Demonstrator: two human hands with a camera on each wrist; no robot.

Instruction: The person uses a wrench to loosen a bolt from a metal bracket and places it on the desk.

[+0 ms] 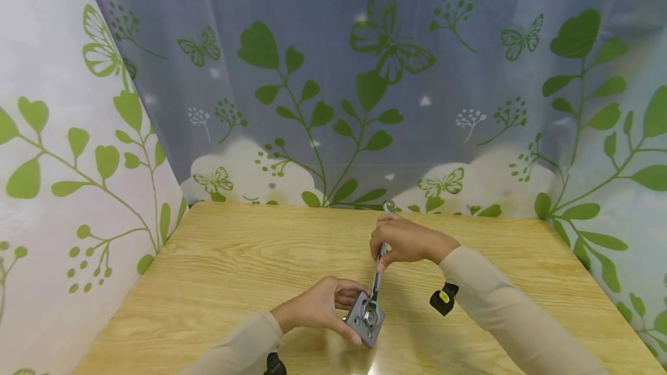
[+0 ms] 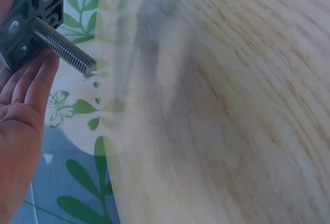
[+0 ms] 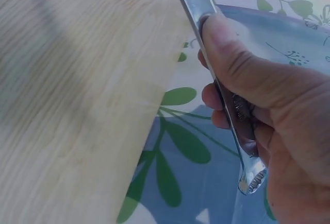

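Note:
In the head view my left hand [image 1: 319,307] holds a grey square plate [image 1: 377,328] with several holes, thumb at its near edge and fingers behind. A hex bolt head or nut [image 1: 370,317] sits at the plate's middle. From the other face a threaded bolt shank [image 2: 64,47] sticks out in the left wrist view. My right hand [image 1: 409,241] grips a shiny metal wrench [image 1: 376,282] around the middle of its handle. The wrench's lower end lies at the hex piece; its toothed ring end [image 3: 253,178] points away. Fit of the lower end on the hex is unclear.
A wood-grain table [image 1: 250,247] lies under both hands. Behind it hangs a blue-grey curtain [image 1: 323,74] with green leaves and butterflies, and similar pale fabric stands at left and right. A black strap device [image 1: 443,301] is on the right wrist.

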